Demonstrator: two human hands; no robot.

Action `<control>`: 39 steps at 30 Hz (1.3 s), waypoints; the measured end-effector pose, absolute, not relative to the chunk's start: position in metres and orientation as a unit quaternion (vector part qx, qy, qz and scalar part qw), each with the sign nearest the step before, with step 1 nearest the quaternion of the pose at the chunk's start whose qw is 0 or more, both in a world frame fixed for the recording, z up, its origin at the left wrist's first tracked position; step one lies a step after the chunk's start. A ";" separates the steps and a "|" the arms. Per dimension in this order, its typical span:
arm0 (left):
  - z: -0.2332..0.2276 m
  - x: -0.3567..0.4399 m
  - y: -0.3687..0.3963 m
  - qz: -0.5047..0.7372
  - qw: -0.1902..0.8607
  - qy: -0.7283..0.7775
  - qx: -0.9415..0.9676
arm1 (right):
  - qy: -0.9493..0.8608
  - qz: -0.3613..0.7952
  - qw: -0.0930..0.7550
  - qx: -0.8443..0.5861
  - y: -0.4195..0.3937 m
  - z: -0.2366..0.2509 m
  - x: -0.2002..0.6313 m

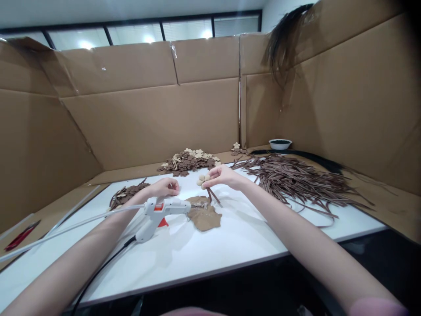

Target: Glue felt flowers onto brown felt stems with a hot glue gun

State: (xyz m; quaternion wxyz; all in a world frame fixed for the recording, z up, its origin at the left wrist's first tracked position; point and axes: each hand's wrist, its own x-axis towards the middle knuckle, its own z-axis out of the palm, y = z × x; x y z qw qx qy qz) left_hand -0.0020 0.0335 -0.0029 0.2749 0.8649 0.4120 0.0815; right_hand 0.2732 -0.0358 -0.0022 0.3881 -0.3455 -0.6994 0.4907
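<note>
In my right hand (222, 177), thumb and fingers pinch a cream flower (201, 180). Two narrow brown strips (213, 196) hang below the flower. My left hand (166, 187) is held over the white board with its fingers curled together; whatever they may hold is hidden or too small to make out. Between me and that hand a white glue gun (154, 216) with an orange trigger stands with its nozzle to the right. The nozzle tip is over a crumpled brown sheet (205, 218), which has whitish, shiny residue on its upper part.
Brown and cream flower cut-outs (189, 162) are heaped at the back. Dark brown pieces (126, 194) lie left, brown strips (302, 177) right. A white bowl (280, 144) sits back right, a red cutter (22, 237) far left. Cardboard walls (151, 118) surround the white board (243, 245).
</note>
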 end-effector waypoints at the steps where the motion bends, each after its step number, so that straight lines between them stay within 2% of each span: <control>1: -0.002 -0.002 0.033 0.081 0.279 0.411 0.864 | -0.694 0.496 0.393 -0.343 -0.036 -0.003 0.273; 19: 0.008 0.012 0.014 0.310 0.403 0.305 0.805 | -0.660 0.494 0.425 -0.375 -0.035 -0.015 0.265; 29: 0.024 0.030 -0.012 0.313 0.448 0.261 0.796 | -0.674 0.468 0.435 -0.370 -0.035 -0.014 0.255; 39: 0.031 0.034 -0.019 0.303 0.363 0.200 0.859 | -0.708 0.416 0.437 -0.367 -0.037 -0.014 0.247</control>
